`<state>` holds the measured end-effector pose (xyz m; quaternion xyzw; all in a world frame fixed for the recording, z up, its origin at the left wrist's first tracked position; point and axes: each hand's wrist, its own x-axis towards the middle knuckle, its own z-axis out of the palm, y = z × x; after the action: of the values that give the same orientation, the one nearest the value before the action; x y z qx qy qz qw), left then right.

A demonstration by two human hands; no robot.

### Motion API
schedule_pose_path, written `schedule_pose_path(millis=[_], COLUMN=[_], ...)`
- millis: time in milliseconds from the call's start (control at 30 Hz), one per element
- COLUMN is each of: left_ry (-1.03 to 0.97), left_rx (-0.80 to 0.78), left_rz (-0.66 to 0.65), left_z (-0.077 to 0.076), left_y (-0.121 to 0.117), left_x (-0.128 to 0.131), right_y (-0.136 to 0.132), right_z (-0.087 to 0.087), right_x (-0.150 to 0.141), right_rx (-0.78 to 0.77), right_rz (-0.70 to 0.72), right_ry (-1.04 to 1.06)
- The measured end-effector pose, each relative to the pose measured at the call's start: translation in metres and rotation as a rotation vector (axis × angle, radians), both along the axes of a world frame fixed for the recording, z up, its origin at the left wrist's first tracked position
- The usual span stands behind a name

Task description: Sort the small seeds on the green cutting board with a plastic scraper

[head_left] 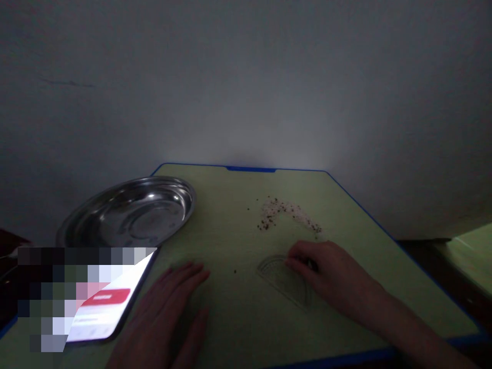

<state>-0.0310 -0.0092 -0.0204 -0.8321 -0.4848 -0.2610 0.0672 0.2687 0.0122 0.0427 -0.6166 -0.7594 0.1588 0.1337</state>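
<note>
My right hand point(321, 266) pinches the curved edge of a clear protractor point(282, 282), which is held low over the table or rests on it; I cannot tell which. Beyond it lies a curved band of white grains mixed with dark red-brown beans point(284, 207). A single dark bean point(235, 271) sits apart, left of the protractor. My left hand point(169, 312) lies flat on the table with its fingers stretched out and holds nothing. Just left of it is a phone point(111, 307) with a lit screen, partly blurred out by mosaic blocks.
A wide shiny steel basin point(130, 212) stands at the left of the pale green table point(226, 205), behind the phone. Blue edging point(251, 168) runs round the tabletop. A grey wall point(246, 82) rises behind it. Another light green surface point(472, 256) shows at the far right.
</note>
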Motion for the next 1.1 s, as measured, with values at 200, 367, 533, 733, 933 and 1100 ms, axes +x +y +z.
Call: schedule_pose_path(millis=[200, 367, 533, 733, 933, 1100], left_ry=[-0.017, -0.049, -0.098, -0.147, -0.159, -0.175], left_rx=[0.055, 0.044, -0.021, -0.106, -0.110, -0.116], left_rz=[-0.009, 0.009, 0.043, 0.092, 0.085, 0.072], left_z=[0.000, 0.009, 0.017, 0.019, 0.018, 0.021], left_y=[0.001, -0.001, -0.004, -0.008, -0.008, -0.010], left_x=[-0.002, 0.004, 0.009, 0.012, 0.016, 0.018], right_y=[0.020, 0.025, 0.021, 0.012, -0.019, -0.050], right_z=[0.012, 0.024, 0.033, 0.016, 0.003, 0.004], right_x=[0.032, 0.004, -0.047, -0.067, -0.049, -0.028], right_rx=[0.060, 0.108, 0.270, 0.489, 0.544, 0.506], right_rz=[-0.008, 0.121, 0.388, 0.569, 0.618, 0.609], right_ry=[-0.026, 0.031, -0.119, -0.297, -0.241, -0.252])
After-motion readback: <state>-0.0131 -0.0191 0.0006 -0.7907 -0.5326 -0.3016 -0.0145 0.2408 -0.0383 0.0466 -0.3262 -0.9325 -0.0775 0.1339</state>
